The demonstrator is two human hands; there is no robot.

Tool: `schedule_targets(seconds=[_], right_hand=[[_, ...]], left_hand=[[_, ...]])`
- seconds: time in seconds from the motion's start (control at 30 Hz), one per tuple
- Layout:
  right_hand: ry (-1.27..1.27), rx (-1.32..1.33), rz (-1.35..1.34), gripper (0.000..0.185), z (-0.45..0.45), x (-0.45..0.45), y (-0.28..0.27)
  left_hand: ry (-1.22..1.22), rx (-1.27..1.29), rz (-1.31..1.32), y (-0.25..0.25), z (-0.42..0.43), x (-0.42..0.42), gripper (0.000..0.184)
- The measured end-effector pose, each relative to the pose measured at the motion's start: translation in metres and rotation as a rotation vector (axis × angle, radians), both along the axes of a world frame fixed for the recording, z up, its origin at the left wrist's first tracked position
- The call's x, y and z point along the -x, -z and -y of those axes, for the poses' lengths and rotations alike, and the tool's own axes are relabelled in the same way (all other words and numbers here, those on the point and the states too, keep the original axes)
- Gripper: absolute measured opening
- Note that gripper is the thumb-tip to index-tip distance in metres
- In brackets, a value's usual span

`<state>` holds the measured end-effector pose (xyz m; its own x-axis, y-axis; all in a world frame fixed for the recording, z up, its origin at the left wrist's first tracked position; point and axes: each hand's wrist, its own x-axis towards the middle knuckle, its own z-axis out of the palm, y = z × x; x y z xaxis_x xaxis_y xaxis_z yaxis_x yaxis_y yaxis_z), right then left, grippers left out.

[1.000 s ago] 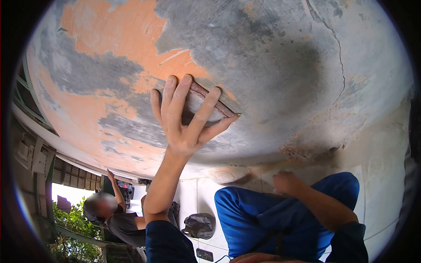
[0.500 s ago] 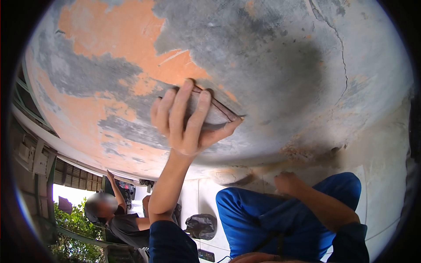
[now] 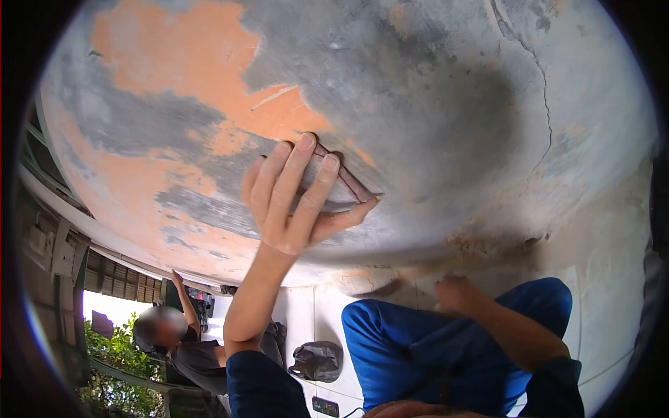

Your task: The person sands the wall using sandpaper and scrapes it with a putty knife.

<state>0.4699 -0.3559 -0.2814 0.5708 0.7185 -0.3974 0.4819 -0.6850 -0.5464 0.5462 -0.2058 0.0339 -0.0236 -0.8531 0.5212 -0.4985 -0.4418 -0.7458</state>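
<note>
My left hand [image 3: 289,198] presses a folded piece of sandpaper [image 3: 341,193] against the wall [image 3: 418,125]. Its fingers spread over the greyish back, and the thumb grips the lower right edge. A reddish-brown edge of the sandpaper shows; the side touching the wall is hidden. Around it the surface is patchy, with orange paint and scuffed grey filler. My right hand [image 3: 454,294] rests by my bent knee in blue trousers, away from the wall. Its fingers look curled, with nothing visible in them.
A long crack [image 3: 546,104] runs down the wall at right. Crumbling plaster [image 3: 481,242] marks its base. On the tiled floor are a black plastic bag [image 3: 317,361] and a dark phone-like device [image 3: 325,406]. Another person [image 3: 198,359] sits at left, one arm raised to the wall.
My left hand and the sandpaper have shifted slightly down along the wall, and the forearm has swung a little left. My right hand stays by the knee.
</note>
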Motion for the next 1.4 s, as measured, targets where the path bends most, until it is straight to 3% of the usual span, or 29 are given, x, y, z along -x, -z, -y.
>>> schedule_targets(seconds=[0.07, 0.17, 0.3, 0.33, 0.43, 0.5, 0.6, 0.7, 0.8, 0.97, 1.03, 1.13, 1.27, 1.3, 1.4], right_hand=[[-0.018, 0.030, -0.014, 0.042, -0.002, -0.002, 0.001], [0.025, -0.033, 0.128, 0.042, -0.003, 0.009, 0.010], [0.029, -0.017, 0.042, 0.042, 0.000, 0.002, 0.006], [0.021, -0.003, 0.022, 0.043, -0.003, -0.001, 0.011], [0.022, -0.009, 0.048, 0.042, -0.004, -0.003, 0.018], [0.031, -0.038, 0.058, 0.040, -0.006, 0.006, 0.020], [0.038, -0.046, 0.062, 0.038, 0.002, 0.000, 0.015], [0.027, -0.028, 0.024, 0.037, 0.000, -0.006, 0.012], [0.071, -0.053, 0.048, 0.037, -0.009, -0.004, 0.028], [0.004, -0.003, -0.026, 0.038, 0.000, -0.006, 0.017], [0.020, 0.017, -0.009, 0.038, -0.002, -0.008, 0.013], [0.065, -0.014, 0.002, 0.037, 0.000, -0.005, 0.018], [-0.014, 0.015, 0.031, 0.037, 0.001, -0.016, 0.019], [0.026, -0.110, 0.090, 0.036, 0.001, -0.020, 0.023], [0.151, -0.475, 0.171, 0.032, 0.006, -0.020, 0.017]], left_hand=[[0.017, -0.026, 0.038, -0.012, -0.004, -0.004, 0.073], [-0.087, 0.127, 0.255, -0.039, 0.014, 0.004, 0.071], [0.036, -0.010, -0.071, -0.009, 0.009, 0.003, 0.068], [-0.049, -0.021, 0.019, 0.006, 0.009, 0.006, 0.071], [0.113, 0.028, 0.036, -0.025, 0.003, -0.010, 0.073], [0.024, 0.139, 0.150, -0.034, 0.006, -0.008, 0.075], [0.133, 0.057, 0.018, -0.024, 0.015, -0.007, 0.070], [-0.017, -0.132, -0.005, -0.019, 0.001, 0.004, 0.074], [0.030, 0.102, 0.108, -0.047, 0.004, -0.005, 0.077], [0.031, -0.012, -0.073, -0.008, 0.010, 0.000, 0.073], [-0.015, -0.075, 0.047, -0.014, 0.009, 0.004, 0.066], [-0.027, 0.057, 0.011, -0.006, 0.013, 0.008, 0.064], [0.019, 0.151, -0.341, 0.029, 0.013, 0.033, 0.057], [0.080, 0.158, -0.488, 0.047, 0.009, 0.037, 0.056], [0.084, 0.290, -0.779, 0.104, -0.009, 0.060, 0.075]])
